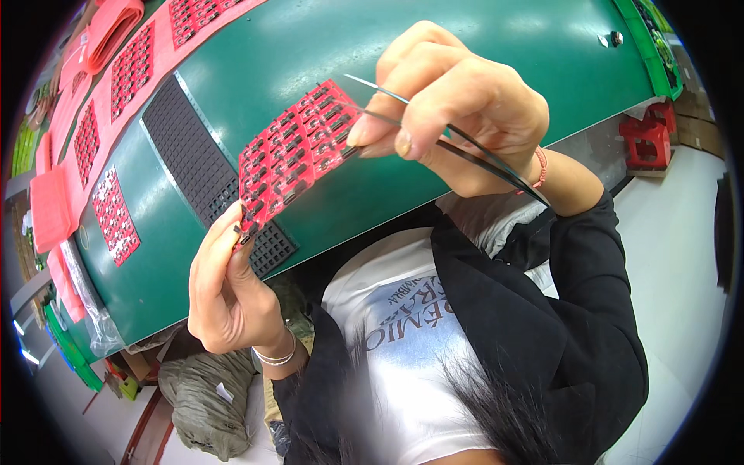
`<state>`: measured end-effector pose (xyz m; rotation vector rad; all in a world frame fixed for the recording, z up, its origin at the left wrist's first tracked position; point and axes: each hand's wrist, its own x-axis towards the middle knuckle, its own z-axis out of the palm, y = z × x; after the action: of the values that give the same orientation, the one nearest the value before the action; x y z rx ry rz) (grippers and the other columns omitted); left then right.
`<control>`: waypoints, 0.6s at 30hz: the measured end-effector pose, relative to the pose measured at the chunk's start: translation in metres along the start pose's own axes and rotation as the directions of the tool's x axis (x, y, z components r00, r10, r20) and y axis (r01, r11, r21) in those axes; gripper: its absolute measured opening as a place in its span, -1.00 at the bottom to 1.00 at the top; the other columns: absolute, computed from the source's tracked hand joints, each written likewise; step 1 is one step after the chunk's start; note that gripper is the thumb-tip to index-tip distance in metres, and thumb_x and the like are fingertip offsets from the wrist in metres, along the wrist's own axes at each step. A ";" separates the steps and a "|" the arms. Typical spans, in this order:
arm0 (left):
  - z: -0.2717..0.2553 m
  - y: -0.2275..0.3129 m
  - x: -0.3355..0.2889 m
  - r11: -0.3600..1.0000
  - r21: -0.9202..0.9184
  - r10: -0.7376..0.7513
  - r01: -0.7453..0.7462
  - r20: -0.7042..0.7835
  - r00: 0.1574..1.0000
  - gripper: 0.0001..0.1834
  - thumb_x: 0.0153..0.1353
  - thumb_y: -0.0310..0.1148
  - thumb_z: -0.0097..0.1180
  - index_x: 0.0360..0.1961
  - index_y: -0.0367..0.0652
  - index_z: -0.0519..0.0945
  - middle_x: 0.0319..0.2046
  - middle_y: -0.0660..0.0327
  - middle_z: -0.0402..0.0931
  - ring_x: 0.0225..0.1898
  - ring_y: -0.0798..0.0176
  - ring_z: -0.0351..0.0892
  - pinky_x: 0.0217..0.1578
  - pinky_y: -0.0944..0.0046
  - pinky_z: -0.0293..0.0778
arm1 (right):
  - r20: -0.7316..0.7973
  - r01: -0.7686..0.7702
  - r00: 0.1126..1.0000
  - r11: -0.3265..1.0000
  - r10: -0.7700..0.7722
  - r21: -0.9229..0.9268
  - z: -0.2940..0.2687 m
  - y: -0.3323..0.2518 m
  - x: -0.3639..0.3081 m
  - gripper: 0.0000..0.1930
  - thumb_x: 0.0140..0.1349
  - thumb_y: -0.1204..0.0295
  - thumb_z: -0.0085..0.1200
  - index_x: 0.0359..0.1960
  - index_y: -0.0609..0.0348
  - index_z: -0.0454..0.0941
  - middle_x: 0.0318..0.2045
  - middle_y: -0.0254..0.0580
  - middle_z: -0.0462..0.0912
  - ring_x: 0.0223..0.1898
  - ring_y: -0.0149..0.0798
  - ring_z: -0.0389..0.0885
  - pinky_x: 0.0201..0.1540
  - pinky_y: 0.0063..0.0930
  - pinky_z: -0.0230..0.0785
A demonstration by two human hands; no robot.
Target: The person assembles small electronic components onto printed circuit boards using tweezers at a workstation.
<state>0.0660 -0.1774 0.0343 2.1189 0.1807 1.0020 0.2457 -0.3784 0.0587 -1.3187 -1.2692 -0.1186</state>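
Note:
A red circuit board panel (288,151) with rows of small dark components hangs tilted above the green table, held at both ends. My left hand (232,291) pinches its lower left corner between thumb and fingers. At the panel's upper right end, my right hand (465,108) grips the edge with its fingertips. That same hand also holds dark tweezers (484,155), their thin tips pointing left over the panel. Beneath the panel, a black tray (182,132) with a grid of small pockets lies on the table, partly hidden by the panel and my left hand.
Pink foam sheets (97,143) along the left bear several more red panels (133,70). Another red panel with pale parts (115,217) lies on the green table (496,31). Small loose parts (616,38) sit at the far right, near a green bin (659,54). A red stool (645,143) stands beyond.

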 end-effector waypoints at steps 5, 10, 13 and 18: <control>0.005 0.001 0.002 0.996 -0.084 0.015 -0.017 -0.023 1.000 -0.89 0.29 -0.69 0.24 -0.18 -0.53 0.65 -0.22 -0.25 0.73 -0.16 -0.04 0.80 -0.12 0.15 0.74 | 0.066 -0.045 0.997 0.999 0.047 -0.029 -0.005 -0.004 0.001 -0.56 0.05 0.83 0.34 -0.16 0.05 0.48 -0.24 -0.04 0.74 -0.20 -0.20 0.59 -0.06 -0.31 0.39; 0.008 0.001 0.003 0.994 -0.104 0.041 -0.045 -0.039 0.998 -0.89 0.29 -0.69 0.24 -0.17 -0.51 0.66 -0.22 -0.23 0.73 -0.16 0.00 0.80 -0.18 0.21 0.76 | 0.114 -0.004 0.993 0.997 0.013 -0.081 -0.010 -0.003 0.001 -0.57 0.05 0.83 0.34 -0.17 0.05 0.47 -0.23 -0.04 0.75 -0.20 -0.20 0.59 -0.04 -0.30 0.38; 0.007 0.002 0.003 0.992 -0.122 0.013 -0.017 -0.028 1.000 -0.90 0.28 -0.70 0.25 -0.18 -0.50 0.66 -0.21 -0.23 0.73 -0.16 0.01 0.79 -0.17 0.23 0.76 | 0.150 0.013 0.989 0.995 0.001 -0.098 -0.012 -0.002 0.002 -0.57 0.06 0.82 0.33 -0.18 0.04 0.47 -0.23 -0.04 0.75 -0.21 -0.20 0.57 -0.04 -0.29 0.38; 0.013 0.008 0.001 0.973 -0.218 -0.091 0.079 -0.047 0.995 -0.70 0.21 -0.72 0.31 -0.02 -0.52 0.64 -0.23 -0.17 0.74 -0.17 0.05 0.79 -0.29 0.30 0.76 | 0.174 0.035 0.985 0.992 -0.013 -0.120 -0.016 -0.002 -0.001 -0.58 0.06 0.83 0.31 -0.19 0.04 0.46 -0.23 -0.04 0.76 -0.22 -0.19 0.55 -0.05 -0.27 0.39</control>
<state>0.0744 -0.1903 0.0359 1.8722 0.1808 0.9849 0.2532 -0.3915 0.0634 -1.4442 -1.4444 -0.1021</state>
